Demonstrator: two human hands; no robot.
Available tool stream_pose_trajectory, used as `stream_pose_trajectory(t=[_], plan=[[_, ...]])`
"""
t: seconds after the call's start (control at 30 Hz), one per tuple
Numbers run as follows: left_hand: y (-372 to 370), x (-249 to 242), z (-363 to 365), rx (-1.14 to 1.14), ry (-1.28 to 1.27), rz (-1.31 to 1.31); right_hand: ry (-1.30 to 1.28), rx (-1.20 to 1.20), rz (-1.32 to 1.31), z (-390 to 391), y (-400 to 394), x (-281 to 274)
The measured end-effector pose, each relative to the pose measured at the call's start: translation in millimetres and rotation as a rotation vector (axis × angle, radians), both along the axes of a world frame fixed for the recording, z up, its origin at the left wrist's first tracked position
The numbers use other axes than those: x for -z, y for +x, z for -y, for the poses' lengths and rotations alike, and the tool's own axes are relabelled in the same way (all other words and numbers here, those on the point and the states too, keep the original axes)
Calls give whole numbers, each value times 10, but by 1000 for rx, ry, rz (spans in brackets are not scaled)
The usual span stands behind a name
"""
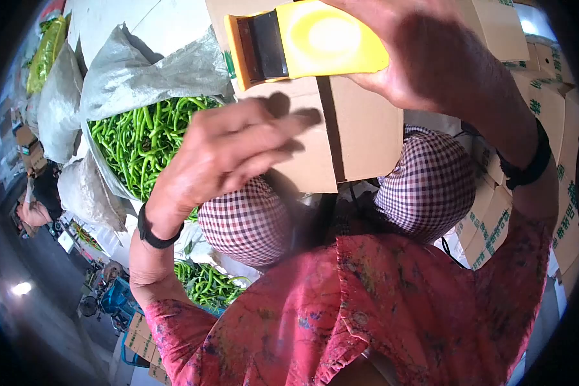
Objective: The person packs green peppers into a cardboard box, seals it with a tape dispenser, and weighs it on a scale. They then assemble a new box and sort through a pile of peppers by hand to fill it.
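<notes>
At the top of the head view, my right hand is closed around a yellow packing tape dispenser, its dark end turned to the left. Below it a cardboard box stands between my knees, a dark gap running between its flaps. My left hand hovers over the left flap, its fingers stretched out toward the right and holding nothing. Right beside that hand is an open grey-white sack full of green chili peppers.
More green peppers lie by my left elbow. Stacked cardboard boxes with green print rise on the right. White sacks stand at the left, and another person is farther back. A blue cart with boxes is at the lower left.
</notes>
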State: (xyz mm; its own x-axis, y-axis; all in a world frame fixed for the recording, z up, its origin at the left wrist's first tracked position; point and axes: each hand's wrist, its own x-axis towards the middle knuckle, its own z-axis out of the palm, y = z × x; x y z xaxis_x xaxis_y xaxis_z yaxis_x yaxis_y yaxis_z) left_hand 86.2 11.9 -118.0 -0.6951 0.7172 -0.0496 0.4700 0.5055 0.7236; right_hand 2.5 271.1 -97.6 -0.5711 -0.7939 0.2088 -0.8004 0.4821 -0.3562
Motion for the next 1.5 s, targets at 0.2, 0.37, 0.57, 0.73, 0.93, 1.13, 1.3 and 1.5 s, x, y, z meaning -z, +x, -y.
stream_pose_trajectory(t=[0.2,0.37,0.57,0.73,0.93,1.13,1.3,1.5], plan=[[-47,-11,-266,183,-200,-59,29,4,-85,-24,13,118],[-78,83,-246,211,-190,-109,-17,3,75,-25,-8,26],[1,90,-236,184,-257,-156,-44,-90,-127,18,-18,30],[27,72,-249,217,-239,-285,96,-89,266,46,-80,-233],[-137,-375,-154,240,3,230,84,91,53,-2,49,105],[-1433,-407,-275,-324,202,-361,184,152,4,95,40,53],[-2121,492,-305,-208,-14,-250,140,125,78,-22,15,91],[-1947,460,-445,-422,188,-4,-154,-108,243,-50,-90,21]])
